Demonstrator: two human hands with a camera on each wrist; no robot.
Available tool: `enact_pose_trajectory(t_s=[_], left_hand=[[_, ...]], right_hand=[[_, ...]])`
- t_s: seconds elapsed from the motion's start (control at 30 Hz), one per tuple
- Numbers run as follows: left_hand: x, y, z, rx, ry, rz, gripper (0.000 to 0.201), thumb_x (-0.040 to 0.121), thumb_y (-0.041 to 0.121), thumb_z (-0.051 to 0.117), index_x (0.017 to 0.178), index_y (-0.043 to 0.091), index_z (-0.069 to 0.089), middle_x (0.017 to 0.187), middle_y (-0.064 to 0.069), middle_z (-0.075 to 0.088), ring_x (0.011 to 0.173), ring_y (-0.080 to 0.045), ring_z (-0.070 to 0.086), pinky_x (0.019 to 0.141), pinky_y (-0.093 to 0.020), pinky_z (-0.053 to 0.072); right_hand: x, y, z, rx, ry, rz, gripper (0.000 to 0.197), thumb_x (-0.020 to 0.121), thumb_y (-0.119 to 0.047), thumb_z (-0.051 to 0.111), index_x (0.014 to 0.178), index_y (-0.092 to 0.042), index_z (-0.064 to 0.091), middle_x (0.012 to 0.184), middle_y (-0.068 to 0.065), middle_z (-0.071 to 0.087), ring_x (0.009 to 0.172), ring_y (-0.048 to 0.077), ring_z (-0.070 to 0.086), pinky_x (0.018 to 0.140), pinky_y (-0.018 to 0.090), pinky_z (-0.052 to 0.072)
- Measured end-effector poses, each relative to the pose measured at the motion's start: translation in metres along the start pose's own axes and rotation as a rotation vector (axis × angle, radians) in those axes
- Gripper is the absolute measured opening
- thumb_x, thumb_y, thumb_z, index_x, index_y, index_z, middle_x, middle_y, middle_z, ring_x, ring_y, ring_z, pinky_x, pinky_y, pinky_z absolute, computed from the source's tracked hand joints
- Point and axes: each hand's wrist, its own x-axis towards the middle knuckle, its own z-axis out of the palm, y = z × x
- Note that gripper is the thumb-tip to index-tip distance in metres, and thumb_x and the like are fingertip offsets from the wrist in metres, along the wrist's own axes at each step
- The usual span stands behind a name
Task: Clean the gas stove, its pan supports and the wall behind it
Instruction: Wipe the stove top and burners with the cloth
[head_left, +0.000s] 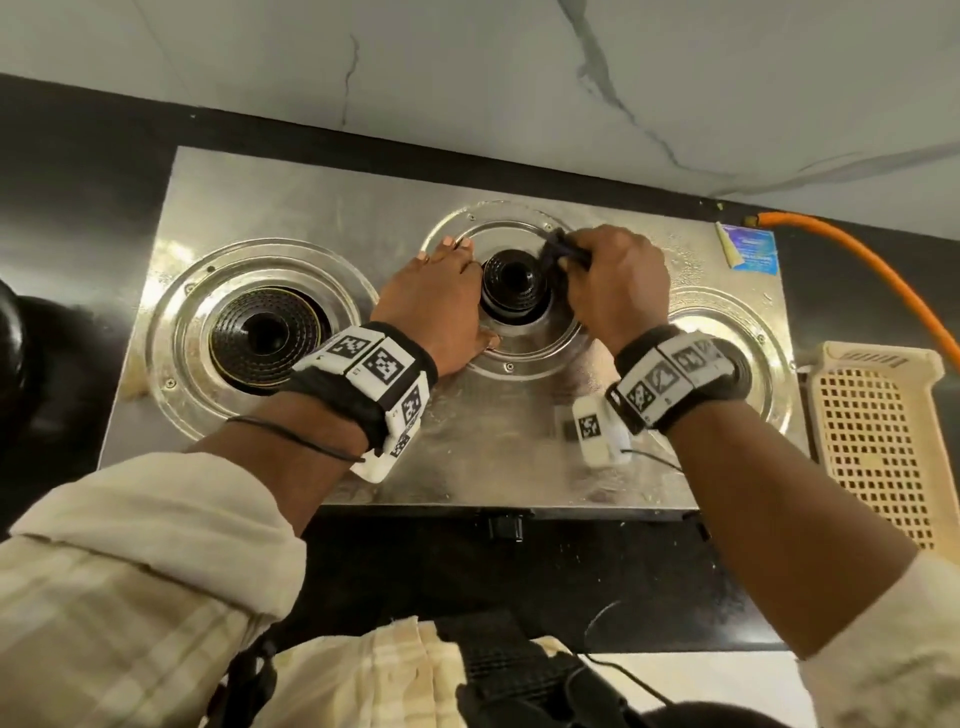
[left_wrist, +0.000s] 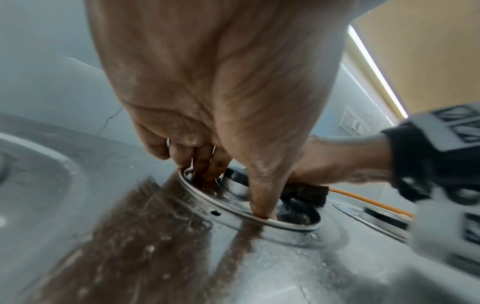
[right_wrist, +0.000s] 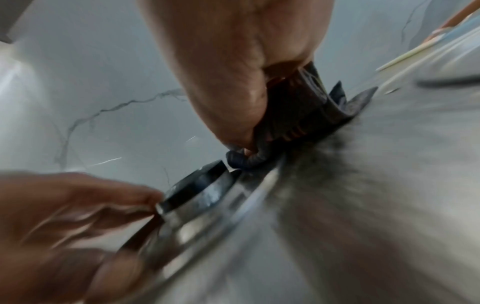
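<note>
The steel three-burner stove (head_left: 311, 208) lies below me, with the marble-patterned wall (head_left: 467, 78) behind it. My left hand (head_left: 470, 291) rests on the drip ring just left of the black middle burner (head_left: 514, 283), fingers fairly straight and the thumb on the ring's near rim (left_wrist: 262, 214). My right hand (head_left: 576, 260) grips a dark cloth (head_left: 558, 249) and presses it onto the ring to the right of that burner (right_wrist: 197, 189). In the right wrist view the cloth (right_wrist: 298, 107) is bunched under the curled fingers. The left burner (head_left: 267, 335) stands bare.
An orange gas hose (head_left: 857, 254) runs from the stove's back right corner. A cream perforated basket (head_left: 878, 441) sits on the black counter (head_left: 78, 182) to the right. A blue sticker (head_left: 750, 252) marks the stove's far right corner. My right wrist hides most of the right burner.
</note>
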Motion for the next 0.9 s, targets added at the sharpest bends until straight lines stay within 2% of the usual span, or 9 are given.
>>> enact_pose_trajectory(t_s=[0.07,0.13,0.23,0.33,0.43,0.57,0.73,0.8,0.9], left_hand=[[0.0,-0.001,0.001,-0.002,-0.003,-0.003,0.075,0.092,0.051,0.072,0.15,0.01,0.047,0.164,-0.011,0.036,0.152,-0.03,0.034,0.122,-0.045,0.032],[0.001,0.0,0.001,-0.003,0.004,0.003,0.076,0.09,0.053,0.073,0.149,0.01,0.048,0.162,-0.01,0.039,0.15,-0.029,0.036,0.122,-0.046,0.034],[0.001,0.0,0.003,-0.025,0.012,-0.006,0.074,0.089,0.053,0.075,0.146,0.013,0.05,0.155,-0.007,0.046,0.143,-0.029,0.043,0.117,-0.045,0.037],[0.0,0.002,0.004,-0.021,0.014,-0.022,0.075,0.089,0.054,0.074,0.147,0.015,0.048,0.151,-0.006,0.049,0.138,-0.03,0.047,0.113,-0.044,0.041],[0.001,0.001,0.007,0.003,0.019,-0.032,0.079,0.09,0.056,0.072,0.151,0.013,0.044,0.155,-0.006,0.045,0.143,-0.031,0.043,0.115,-0.045,0.039],[0.002,-0.001,0.009,0.01,0.012,-0.029,0.08,0.09,0.057,0.071,0.151,0.013,0.044,0.163,-0.005,0.036,0.153,-0.03,0.03,0.119,-0.05,0.036],[0.002,-0.002,0.009,0.012,-0.009,-0.022,0.078,0.093,0.057,0.067,0.152,0.014,0.041,0.169,-0.006,0.027,0.158,-0.03,0.019,0.123,-0.052,0.031],[0.002,-0.003,0.01,0.012,-0.006,-0.023,0.076,0.093,0.056,0.067,0.152,0.014,0.042,0.168,-0.006,0.029,0.158,-0.03,0.021,0.123,-0.051,0.032],[0.002,-0.003,0.01,0.002,-0.007,-0.02,0.077,0.094,0.055,0.067,0.153,0.013,0.042,0.168,-0.006,0.029,0.158,-0.03,0.019,0.124,-0.052,0.03]], right_hand=[[0.027,-0.006,0.004,0.043,-0.045,-0.043,0.018,0.099,-0.03,0.068,0.114,-0.026,0.077,0.095,-0.008,0.07,0.081,0.01,0.059,0.074,0.024,0.049],[0.054,-0.013,0.003,0.13,-0.179,-0.117,0.024,0.097,-0.035,0.071,0.12,-0.028,0.074,0.101,-0.009,0.071,0.087,0.008,0.062,0.08,0.025,0.05],[0.083,-0.034,0.002,0.142,-0.35,-0.309,0.031,0.094,-0.038,0.073,0.123,-0.028,0.073,0.105,-0.008,0.071,0.095,0.011,0.065,0.091,0.032,0.054],[0.096,-0.064,0.008,0.033,-0.436,-0.509,0.03,0.091,-0.026,0.066,0.119,-0.027,0.075,0.107,-0.006,0.072,0.098,0.014,0.063,0.089,0.031,0.048],[0.103,-0.08,0.01,-0.057,-0.466,-0.615,0.037,0.086,-0.021,0.064,0.122,-0.026,0.074,0.112,-0.005,0.072,0.102,0.017,0.063,0.089,0.035,0.049],[0.109,-0.063,0.003,-0.092,-0.41,-0.517,0.039,0.089,-0.021,0.066,0.127,-0.028,0.071,0.117,-0.003,0.071,0.106,0.021,0.062,0.089,0.037,0.049],[0.086,-0.011,-0.01,-0.08,-0.243,-0.29,0.027,0.098,-0.028,0.061,0.123,-0.027,0.072,0.105,-0.007,0.066,0.095,0.017,0.059,0.087,0.035,0.05],[0.066,0.01,-0.01,-0.115,-0.16,-0.228,0.025,0.098,-0.03,0.058,0.117,-0.024,0.073,0.105,-0.001,0.069,0.093,0.024,0.064,0.081,0.035,0.052],[0.023,0.026,-0.01,-0.156,-0.06,-0.122,0.022,0.102,-0.03,0.056,0.103,-0.014,0.07,0.093,0.004,0.066,0.073,0.023,0.057,0.065,0.03,0.04]])
